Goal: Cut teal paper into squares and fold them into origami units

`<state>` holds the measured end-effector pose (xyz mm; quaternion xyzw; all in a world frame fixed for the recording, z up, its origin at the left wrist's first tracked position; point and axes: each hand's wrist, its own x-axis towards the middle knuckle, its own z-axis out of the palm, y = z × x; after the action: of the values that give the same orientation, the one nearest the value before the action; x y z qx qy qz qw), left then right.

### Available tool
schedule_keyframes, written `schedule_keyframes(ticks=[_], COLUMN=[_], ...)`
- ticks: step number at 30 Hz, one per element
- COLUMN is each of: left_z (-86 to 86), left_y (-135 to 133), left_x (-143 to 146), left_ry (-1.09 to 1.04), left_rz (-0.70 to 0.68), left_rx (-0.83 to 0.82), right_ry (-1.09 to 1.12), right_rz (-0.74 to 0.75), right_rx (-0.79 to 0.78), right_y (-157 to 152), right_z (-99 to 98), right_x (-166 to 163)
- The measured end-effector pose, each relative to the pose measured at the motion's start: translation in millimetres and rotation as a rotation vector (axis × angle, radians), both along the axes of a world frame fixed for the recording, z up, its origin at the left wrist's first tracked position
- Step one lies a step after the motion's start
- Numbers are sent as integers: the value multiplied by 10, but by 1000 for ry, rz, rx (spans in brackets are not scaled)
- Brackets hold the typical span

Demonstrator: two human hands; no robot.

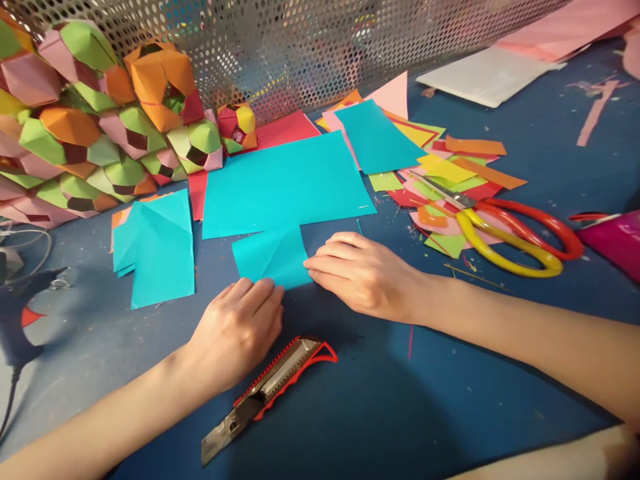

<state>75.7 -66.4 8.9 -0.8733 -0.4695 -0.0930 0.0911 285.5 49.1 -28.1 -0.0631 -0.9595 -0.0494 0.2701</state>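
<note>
Cutter: one, blade out, lying nearest.
Hands: two; left hand and right hand curl at the near and right edges of one creased turquoise sheet; whether they grip, I cannot tell.
Scissors: one pair, on scraps.
Large sheet: one, turquoise.
Table: blue, littered.
Screen: perforated metal.

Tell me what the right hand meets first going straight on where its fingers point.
Most likely the small creased blue sheet, whose right edge the right hand seems to touch, though exact contact is hard to judge.
</note>
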Motion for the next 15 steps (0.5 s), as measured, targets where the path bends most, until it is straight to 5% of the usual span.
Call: schedule_keyframes(ticks=[15], left_z=[-28], left_y=[-34], left_x=[96], left_ry=[91], left_rz=[-29], left_rx=[-120], right_ry=[67], right_rz=[-17], right_rx=[-294], right_y=[-5], right_z=[202], right_x=[-61])
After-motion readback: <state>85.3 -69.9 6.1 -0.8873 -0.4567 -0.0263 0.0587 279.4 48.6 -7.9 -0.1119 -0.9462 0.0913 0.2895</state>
